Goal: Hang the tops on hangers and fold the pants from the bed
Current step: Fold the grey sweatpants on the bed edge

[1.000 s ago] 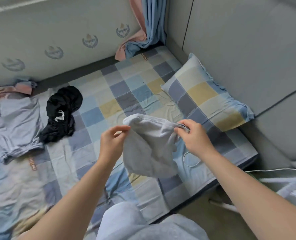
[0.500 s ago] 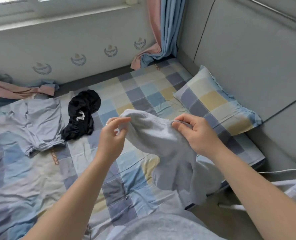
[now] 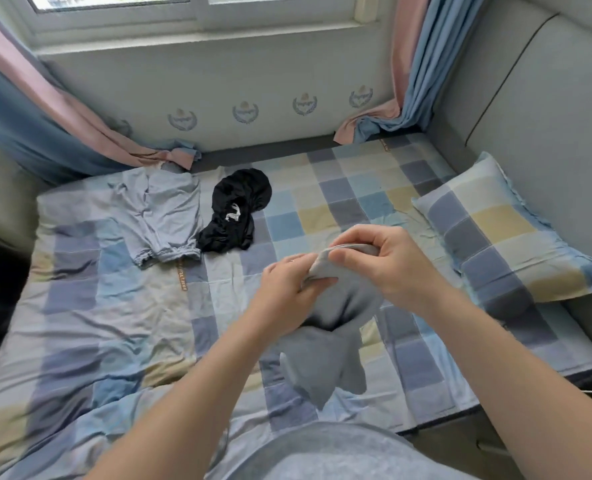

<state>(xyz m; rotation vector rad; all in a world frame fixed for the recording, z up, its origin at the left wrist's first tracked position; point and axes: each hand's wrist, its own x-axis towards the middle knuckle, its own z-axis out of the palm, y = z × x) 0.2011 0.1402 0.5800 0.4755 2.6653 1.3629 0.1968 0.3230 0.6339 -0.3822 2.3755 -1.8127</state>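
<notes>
Here the grey pants (image 3: 336, 327) hang in the air just over the bed (image 3: 114, 323), near its front edge. Both hands hold them by the top edge. The left hand (image 3: 284, 285) has its fingers curled tight on the cloth. The right hand (image 3: 391, 265) pinches the same edge between thumb and fingers (image 3: 360, 235). The two hands are close, nearly touching. I think they hold the top so the two short legs drop straight down. Then the cloth can be pulled flat before it is folded. The low tips of the legs hang close to the sheet; I cannot tell if they touch it.

Further back on the bed lies a crumpled black garment (image 3: 239, 209). Just beside it, to the left, a pale blue garment (image 3: 164, 216) is spread flat. My guess is they wait there for their turn. A checked pillow (image 3: 505, 230) sits at the right side of the bed, well apart from them. Pink and blue curtains (image 3: 402, 81) hang by the wall behind.
</notes>
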